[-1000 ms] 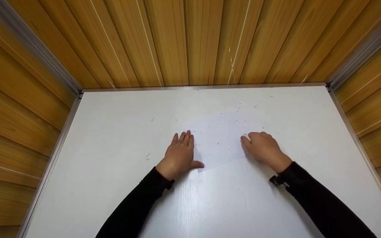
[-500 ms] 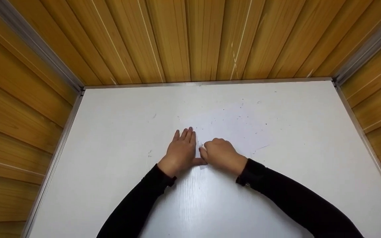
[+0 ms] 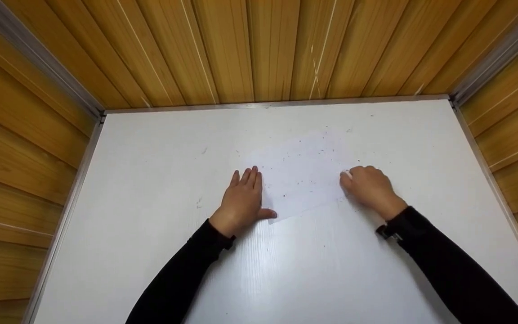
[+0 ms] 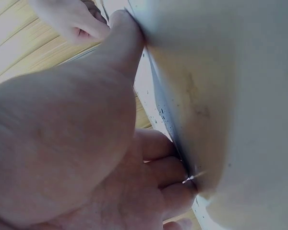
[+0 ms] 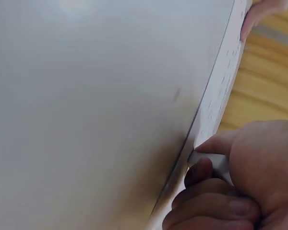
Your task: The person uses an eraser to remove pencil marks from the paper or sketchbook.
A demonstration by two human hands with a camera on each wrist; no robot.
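A thin white sheet of paper (image 3: 306,166) lies flat on the white table, tilted a little and scattered with small dark crumbs. My left hand (image 3: 242,198) rests flat on its left side, fingers pointing away and thumb spread over the near left corner. At the paper's right edge, my right hand (image 3: 370,186) grips a small white eraser (image 5: 220,164) between thumb and curled fingers. Only the eraser's tip shows in the head view; the right wrist view shows more of it, low against the paper.
The white table (image 3: 151,180) has dark specks and faint smudges around the sheet. Wood-patterned walls (image 3: 272,49) stand behind it and on both sides, with metal strips along the table's edges.
My right hand swept left across the paper to beside the left thumb, then back to the right edge, eraser in its grip. The left hand stays in place on the paper.
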